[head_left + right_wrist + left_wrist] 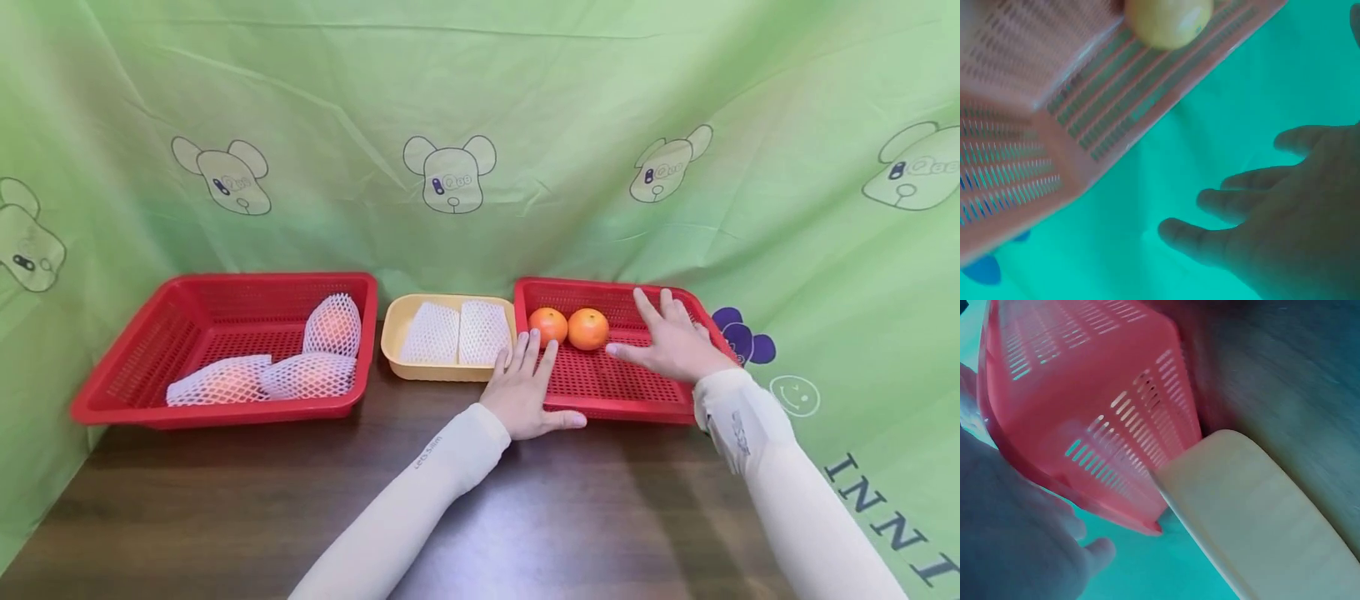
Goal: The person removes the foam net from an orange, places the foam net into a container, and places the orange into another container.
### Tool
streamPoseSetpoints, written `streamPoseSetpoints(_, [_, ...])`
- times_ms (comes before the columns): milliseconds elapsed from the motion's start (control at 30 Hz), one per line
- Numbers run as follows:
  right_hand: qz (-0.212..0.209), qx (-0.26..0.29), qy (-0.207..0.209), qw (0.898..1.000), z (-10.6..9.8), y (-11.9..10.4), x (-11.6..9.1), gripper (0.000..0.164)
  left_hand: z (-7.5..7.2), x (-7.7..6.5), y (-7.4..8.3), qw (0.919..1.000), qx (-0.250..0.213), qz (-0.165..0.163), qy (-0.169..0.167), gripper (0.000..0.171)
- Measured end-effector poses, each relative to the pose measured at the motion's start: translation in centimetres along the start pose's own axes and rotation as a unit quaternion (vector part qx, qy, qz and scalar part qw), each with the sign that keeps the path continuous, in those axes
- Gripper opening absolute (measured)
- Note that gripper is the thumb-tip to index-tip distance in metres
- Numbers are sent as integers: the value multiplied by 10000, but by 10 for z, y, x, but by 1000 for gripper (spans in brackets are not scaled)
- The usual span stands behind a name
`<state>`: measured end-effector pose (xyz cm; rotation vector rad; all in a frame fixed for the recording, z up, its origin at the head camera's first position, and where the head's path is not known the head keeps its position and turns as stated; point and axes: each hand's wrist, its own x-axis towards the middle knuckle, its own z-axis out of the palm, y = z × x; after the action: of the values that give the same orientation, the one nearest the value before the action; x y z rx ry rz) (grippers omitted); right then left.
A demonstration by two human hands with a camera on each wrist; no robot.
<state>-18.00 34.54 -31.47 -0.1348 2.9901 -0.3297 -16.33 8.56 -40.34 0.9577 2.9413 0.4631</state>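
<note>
In the head view my left hand (522, 392) is spread over the near left corner of the right red basket (622, 408), its fingers straight. Whether it touches the rim I cannot tell. My right hand (678, 340) hovers over that basket's right side, fingers spread, with nothing held. Two oranges (588, 330) sit side by side in the basket's left part. In the left wrist view the left hand (1016, 531) is beside the basket's wall (1085, 419). In the right wrist view the right hand (1297, 206) appears apart from the basket, and one orange (1169, 22) shows.
A yellow tray (442, 372) with two white foam nets (483, 333) stands between the baskets. The left red basket (225, 415) holds three fruits in foam nets (311, 375). Behind the wooden table (225, 508) hangs a green curtain (337, 100).
</note>
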Motion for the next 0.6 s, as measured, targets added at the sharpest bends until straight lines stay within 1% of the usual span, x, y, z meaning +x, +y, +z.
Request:
streamPoseSetpoints(167, [-196, 262, -25, 9995, 20, -10, -28, 121, 5, -22, -14, 9994, 65, 323, 59, 116])
streamPoseSetpoints(267, [-348, 354, 9, 9988, 35, -17, -41, 120, 5, -38, -25, 9992, 104, 381, 79, 116])
streamPoseSetpoints(367, [-510, 441, 89, 9977, 50, -25, -51, 119, 5, -54, -37, 9993, -14, 375, 76, 116])
streamPoseSetpoints(500, [-706, 541, 227, 9958, 65, -37, -60, 119, -3, -76, -50, 9993, -115, 340, 125, 116])
streamPoseSetpoints(600, [-841, 585, 304, 9943, 73, -46, -64, 118, -11, -91, -59, 9992, -60, 337, 203, 116])
